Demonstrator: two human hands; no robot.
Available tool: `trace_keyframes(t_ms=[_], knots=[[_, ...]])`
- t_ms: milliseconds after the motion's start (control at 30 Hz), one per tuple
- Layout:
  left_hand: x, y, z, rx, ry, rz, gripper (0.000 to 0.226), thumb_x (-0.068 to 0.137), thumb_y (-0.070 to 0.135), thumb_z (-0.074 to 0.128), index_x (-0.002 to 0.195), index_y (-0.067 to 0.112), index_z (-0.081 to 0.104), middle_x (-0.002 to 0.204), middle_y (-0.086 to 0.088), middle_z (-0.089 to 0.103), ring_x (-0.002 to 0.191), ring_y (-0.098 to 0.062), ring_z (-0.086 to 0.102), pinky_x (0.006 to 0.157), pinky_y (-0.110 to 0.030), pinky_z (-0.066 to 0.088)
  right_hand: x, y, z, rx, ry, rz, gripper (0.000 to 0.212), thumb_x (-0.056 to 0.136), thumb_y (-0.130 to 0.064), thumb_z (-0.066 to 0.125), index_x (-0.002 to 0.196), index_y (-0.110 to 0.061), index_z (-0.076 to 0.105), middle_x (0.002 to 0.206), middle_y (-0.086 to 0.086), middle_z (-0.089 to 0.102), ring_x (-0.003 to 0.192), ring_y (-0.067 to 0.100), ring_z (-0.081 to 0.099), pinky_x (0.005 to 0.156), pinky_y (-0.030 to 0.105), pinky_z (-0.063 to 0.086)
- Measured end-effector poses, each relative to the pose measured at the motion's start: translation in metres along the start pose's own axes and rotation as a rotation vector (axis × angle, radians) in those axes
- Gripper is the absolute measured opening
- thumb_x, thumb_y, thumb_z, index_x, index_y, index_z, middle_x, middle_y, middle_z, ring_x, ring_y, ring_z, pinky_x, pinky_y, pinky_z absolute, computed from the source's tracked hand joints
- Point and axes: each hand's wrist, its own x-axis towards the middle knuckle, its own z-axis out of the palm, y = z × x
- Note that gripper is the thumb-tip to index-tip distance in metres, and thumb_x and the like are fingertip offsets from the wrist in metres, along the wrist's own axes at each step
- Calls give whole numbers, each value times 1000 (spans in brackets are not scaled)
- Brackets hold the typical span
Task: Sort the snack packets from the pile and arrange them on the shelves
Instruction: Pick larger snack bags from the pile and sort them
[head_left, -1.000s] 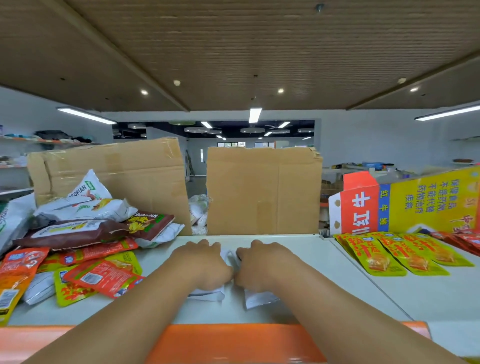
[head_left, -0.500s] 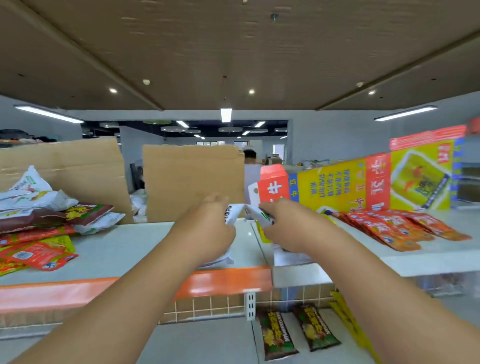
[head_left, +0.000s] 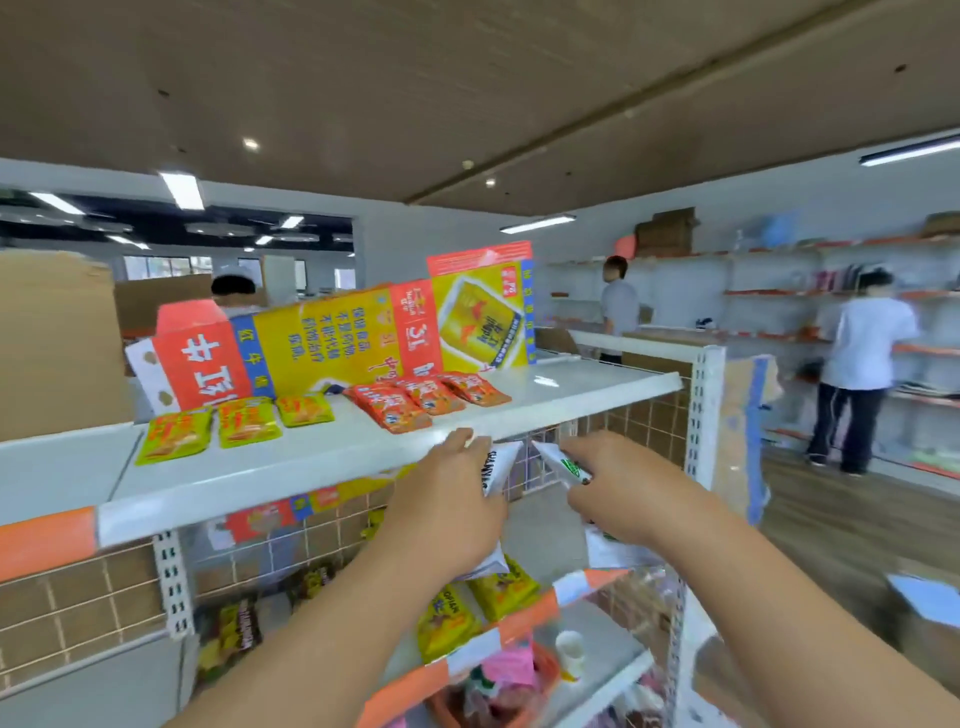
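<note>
White snack packets sit one in each hand, both held just below the front edge of the top shelf (head_left: 311, 462) and near its right end: the left hand (head_left: 447, 509) has its fingers curled round a white packet with black lettering (head_left: 496, 465), whose lower end hangs out beneath the palm, and the right hand (head_left: 623, 493) grips a white packet with a green mark (head_left: 563, 462) the same way, its upper corner tilted toward the other packet, the two close but apart. On the top shelf lie three yellow-green packets (head_left: 249, 422) in a row toward its left, and just right of them three red packets (head_left: 426, 397), overlapping and angled. Behind both rows, at the back of the top shelf, a flattened red and yellow printed carton (head_left: 332, 343) stands on edge, with a brown cardboard sheet (head_left: 57, 343) at the shelf's far left. Below the top shelf an orange-edged lower shelf (head_left: 524, 613) carries yellow packets (head_left: 478, 603), dark packets (head_left: 234, 634) lie further left – blurred – and a white paper cup (head_left: 570, 652) stands lower still. Beyond the right end of the top shelf two people (head_left: 857, 364) stand at wall shelving, well apart from the hands
</note>
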Motion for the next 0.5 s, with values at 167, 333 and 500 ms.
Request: trace_keyframes(t_ms=[167,333,500], knots=[[18,42,69,-75,-103,56,63,92,27,57,152,21,42,162,-1,31,144,-23,38,112,-32,36,-23,78,4,-25,-37,149,36,81,-27,53,117,-26,59,117,4,55,98,27,62,82,41,53],[36,52,129,-115,-173,63,56,85,25,55,141,21,50,147,2,44,131,-23,50,102,-35,46,-18,128,38,-2,-83,193,38,84,-24,56,122,-24,59,125,5,55,107,26,58,81,34,48],[65,40,189,-141,-217,-3,59,82,31,49,140,19,51,153,-2,42,136,-24,45,107,-35,44,15,164,80,1,-83,202,45,84,-27,55,127,-17,53,131,9,51,104,29,56,69,30,32]])
